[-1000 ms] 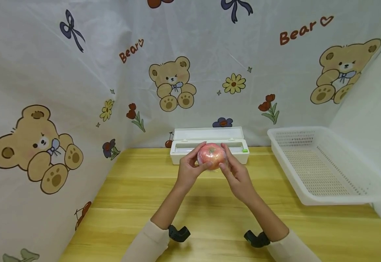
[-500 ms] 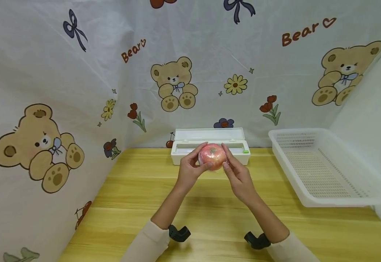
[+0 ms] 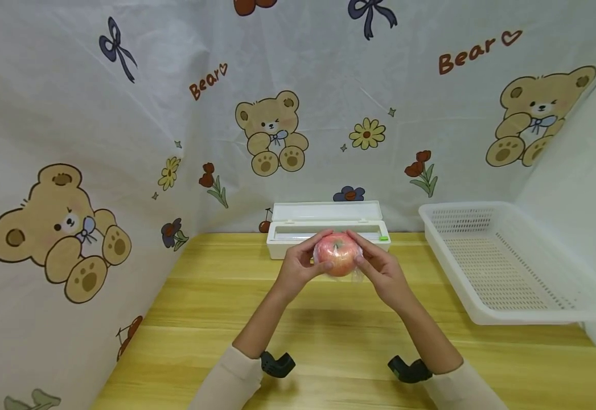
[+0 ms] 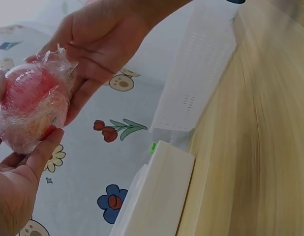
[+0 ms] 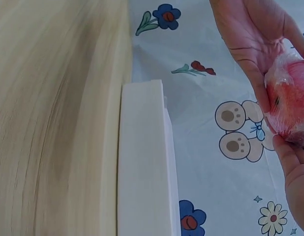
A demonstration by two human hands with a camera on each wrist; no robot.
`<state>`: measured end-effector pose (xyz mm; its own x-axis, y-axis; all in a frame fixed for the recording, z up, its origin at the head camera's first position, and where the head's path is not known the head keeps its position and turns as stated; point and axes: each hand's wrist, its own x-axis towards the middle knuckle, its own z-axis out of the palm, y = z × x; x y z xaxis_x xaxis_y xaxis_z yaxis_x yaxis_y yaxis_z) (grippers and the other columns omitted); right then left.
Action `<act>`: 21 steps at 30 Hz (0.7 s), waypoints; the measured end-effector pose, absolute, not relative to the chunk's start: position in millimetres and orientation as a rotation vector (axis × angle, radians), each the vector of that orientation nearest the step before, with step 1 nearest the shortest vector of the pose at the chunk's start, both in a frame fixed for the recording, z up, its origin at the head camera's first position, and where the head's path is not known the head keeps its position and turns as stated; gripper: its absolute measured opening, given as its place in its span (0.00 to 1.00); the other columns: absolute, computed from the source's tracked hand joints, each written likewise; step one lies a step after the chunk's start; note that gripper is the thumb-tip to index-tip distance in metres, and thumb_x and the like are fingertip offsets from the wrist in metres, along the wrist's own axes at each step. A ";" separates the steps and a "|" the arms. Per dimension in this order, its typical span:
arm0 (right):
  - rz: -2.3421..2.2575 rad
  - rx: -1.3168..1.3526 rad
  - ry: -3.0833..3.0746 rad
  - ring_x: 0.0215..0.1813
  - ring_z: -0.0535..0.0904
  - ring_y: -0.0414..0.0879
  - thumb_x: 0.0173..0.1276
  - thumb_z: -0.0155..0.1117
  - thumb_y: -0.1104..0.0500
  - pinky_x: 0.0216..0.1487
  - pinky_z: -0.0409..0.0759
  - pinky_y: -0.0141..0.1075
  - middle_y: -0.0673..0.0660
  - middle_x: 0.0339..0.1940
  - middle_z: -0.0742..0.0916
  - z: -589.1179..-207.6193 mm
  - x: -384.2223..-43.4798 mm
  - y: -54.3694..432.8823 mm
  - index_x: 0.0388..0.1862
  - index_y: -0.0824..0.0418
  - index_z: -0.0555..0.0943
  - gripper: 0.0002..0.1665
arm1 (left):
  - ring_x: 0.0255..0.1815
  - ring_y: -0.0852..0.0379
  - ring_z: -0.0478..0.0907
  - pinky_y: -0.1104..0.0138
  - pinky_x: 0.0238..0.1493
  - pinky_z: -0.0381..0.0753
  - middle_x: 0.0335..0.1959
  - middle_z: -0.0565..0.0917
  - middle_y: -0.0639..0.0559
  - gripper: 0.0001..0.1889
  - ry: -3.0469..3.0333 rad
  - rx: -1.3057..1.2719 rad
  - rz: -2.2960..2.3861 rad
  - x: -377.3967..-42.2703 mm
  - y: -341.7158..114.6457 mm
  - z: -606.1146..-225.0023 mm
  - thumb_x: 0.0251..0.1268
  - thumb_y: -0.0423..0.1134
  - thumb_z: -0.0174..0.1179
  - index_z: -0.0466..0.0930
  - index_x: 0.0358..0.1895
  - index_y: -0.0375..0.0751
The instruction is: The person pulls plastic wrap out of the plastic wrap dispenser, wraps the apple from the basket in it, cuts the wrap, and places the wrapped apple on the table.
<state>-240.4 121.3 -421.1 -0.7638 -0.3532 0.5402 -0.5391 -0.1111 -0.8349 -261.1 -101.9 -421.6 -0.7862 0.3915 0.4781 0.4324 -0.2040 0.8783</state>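
A red apple (image 3: 337,259) is covered in clear plastic wrap (image 4: 57,71), held up above the table with its stem toward the head camera. My left hand (image 3: 296,269) grips its left side, thumb in front and fingers reaching round the back. On the opposite side my right hand (image 3: 386,276) holds it the same way, thumb at the wrap near the lower right. A loose end of film hangs below the apple by the right thumb. In the left wrist view the wrap bunches in crumpled folds toward the right palm.
Behind the hands stands a long white box (image 3: 277,249) with its lid (image 3: 327,211) raised and a green tab (image 3: 383,238) at its right end. A white perforated basket (image 3: 482,310) sits at the right on the wooden table (image 3: 216,307). Bear-print cloth (image 3: 318,68) hangs behind.
Both hands have brought the apple slightly lower and nearer. The right hand has shifted a little rightward, and a loose end of wrap now shows under the apple.
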 end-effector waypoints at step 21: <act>1.781 1.000 -1.999 0.77 0.66 0.45 0.76 0.55 0.72 0.67 0.73 0.32 0.60 0.78 0.69 -420.9 -239.2 117.8 0.77 0.62 0.67 0.32 | 0.65 0.49 0.75 0.61 0.60 0.81 0.70 0.74 0.41 0.38 -1.946 -1.022 -2.193 -260.9 -102.2 -421.6 0.64 0.51 0.70 0.69 0.74 0.37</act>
